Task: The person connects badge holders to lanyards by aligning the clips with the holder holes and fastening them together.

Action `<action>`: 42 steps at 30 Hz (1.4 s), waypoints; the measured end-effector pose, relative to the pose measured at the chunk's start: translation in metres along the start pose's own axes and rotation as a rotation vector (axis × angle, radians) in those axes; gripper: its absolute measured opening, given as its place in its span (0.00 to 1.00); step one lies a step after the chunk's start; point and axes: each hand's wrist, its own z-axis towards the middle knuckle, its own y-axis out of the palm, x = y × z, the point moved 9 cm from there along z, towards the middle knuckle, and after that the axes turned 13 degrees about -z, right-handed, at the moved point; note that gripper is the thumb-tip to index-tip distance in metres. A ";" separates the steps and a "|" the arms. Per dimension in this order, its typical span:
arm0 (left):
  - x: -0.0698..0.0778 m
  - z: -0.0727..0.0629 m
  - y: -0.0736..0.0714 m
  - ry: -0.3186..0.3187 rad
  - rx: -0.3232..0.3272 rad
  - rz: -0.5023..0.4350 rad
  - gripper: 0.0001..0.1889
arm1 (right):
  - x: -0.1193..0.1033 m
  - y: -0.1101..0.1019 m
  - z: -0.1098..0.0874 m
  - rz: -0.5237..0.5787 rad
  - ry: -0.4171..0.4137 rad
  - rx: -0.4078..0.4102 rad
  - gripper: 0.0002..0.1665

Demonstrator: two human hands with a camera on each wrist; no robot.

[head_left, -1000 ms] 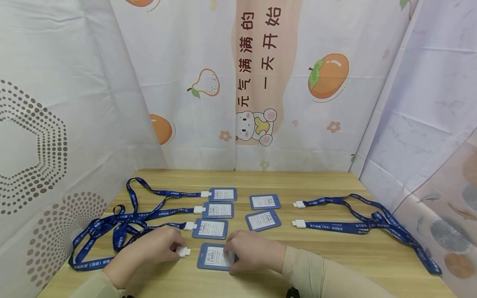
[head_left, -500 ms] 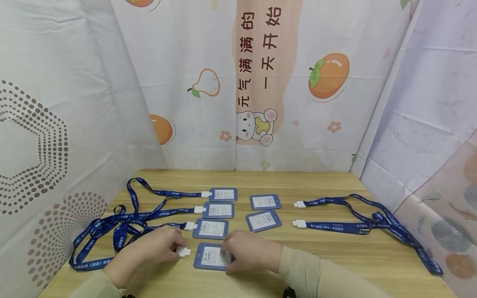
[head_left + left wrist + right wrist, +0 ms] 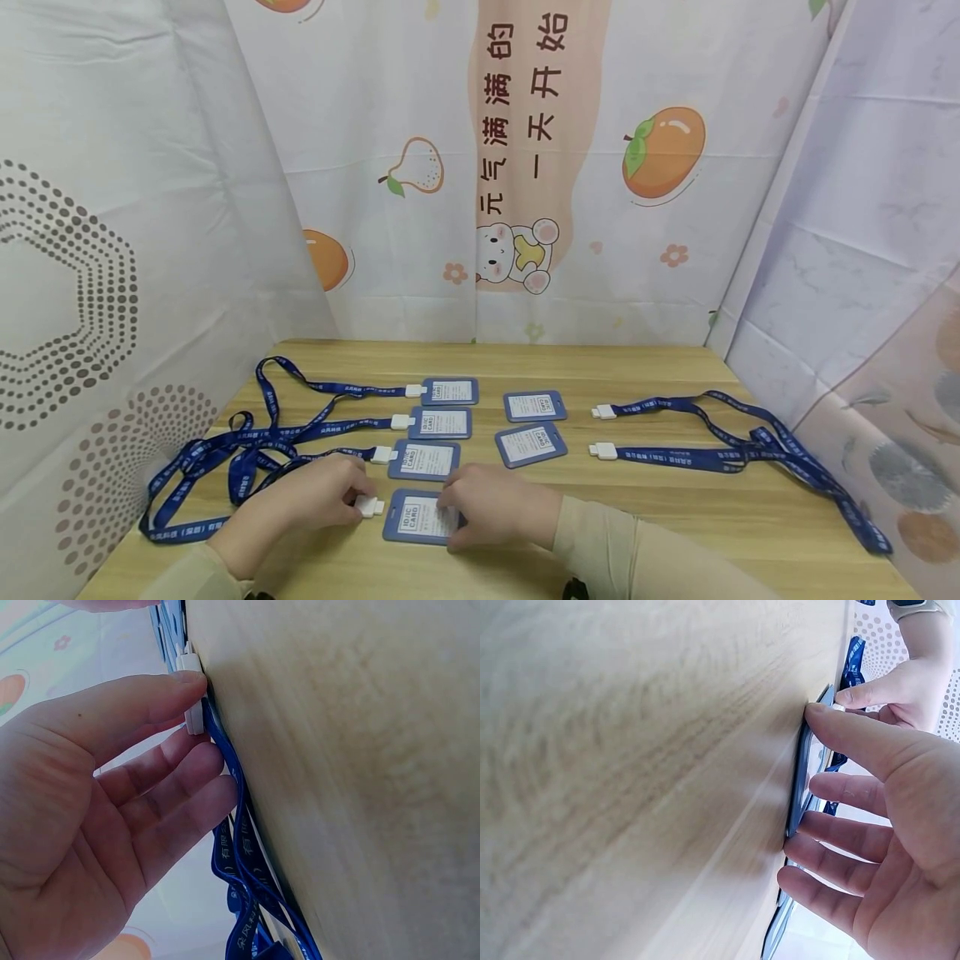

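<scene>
My left hand (image 3: 322, 496) pinches the white clip (image 3: 369, 507) of a blue lanyard between thumb and forefinger, at the front left of the table. In the left wrist view the thumb lies across the clip (image 3: 194, 714), and the blue strap (image 3: 238, 776) trails away past the other fingers. Just right of the clip lies a blue badge holder (image 3: 411, 517) with a white ID/IC card, its slotted end facing the clip across a small gap. My right hand (image 3: 504, 504) grips the holder's right part, thumb on the near edge and fingers over the far side.
Behind, three badge holders (image 3: 423, 460) lie in a column, each joined to a lanyard clip (image 3: 382, 455); their straps (image 3: 247, 458) tangle at left. Two loose badge holders (image 3: 530, 444) lie right of centre, facing two lanyards (image 3: 675, 457). Curtains (image 3: 585, 317) enclose the wooden table (image 3: 675, 533).
My right hand has slid the badge holder left, narrowing the gap to the white clip. My left hand has stayed in place with the clip.
</scene>
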 end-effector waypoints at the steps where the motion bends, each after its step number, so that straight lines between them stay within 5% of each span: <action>1: 0.000 0.000 0.000 -0.001 0.000 0.000 0.10 | -0.001 -0.001 0.000 -0.002 0.000 -0.001 0.24; 42: -0.001 -0.002 -0.001 -0.032 0.000 -0.014 0.10 | -0.009 0.000 0.010 -0.062 -0.028 0.026 0.18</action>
